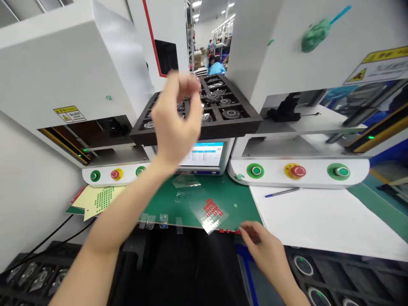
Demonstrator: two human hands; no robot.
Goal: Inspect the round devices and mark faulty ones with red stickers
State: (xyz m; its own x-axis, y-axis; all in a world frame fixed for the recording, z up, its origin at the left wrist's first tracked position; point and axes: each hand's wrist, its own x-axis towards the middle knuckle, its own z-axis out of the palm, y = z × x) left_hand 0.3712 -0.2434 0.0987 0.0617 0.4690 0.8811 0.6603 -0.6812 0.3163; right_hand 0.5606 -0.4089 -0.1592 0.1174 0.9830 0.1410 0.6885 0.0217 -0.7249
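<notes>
My left hand (177, 121) is raised in front of a dark foam tray (237, 123) that holds several round metal parts. Its fingers are curled together at the top, blurred by motion, and I cannot make out anything between them. My right hand (264, 250) rests low at the front edge of the green mat (223, 193), fingertips pinched at a strip of small red stickers (229, 231). A clear sheet with red stickers (210, 211) lies just left of it.
Two white press machines stand left (63, 63) and right (302, 42), with green and red buttons along their fronts. A small screen (205, 154) sits between them. A yellow sheet with green dots (100, 199), a pen (282, 192) on white paper, and black part trays (318, 276) lie below. People work far behind.
</notes>
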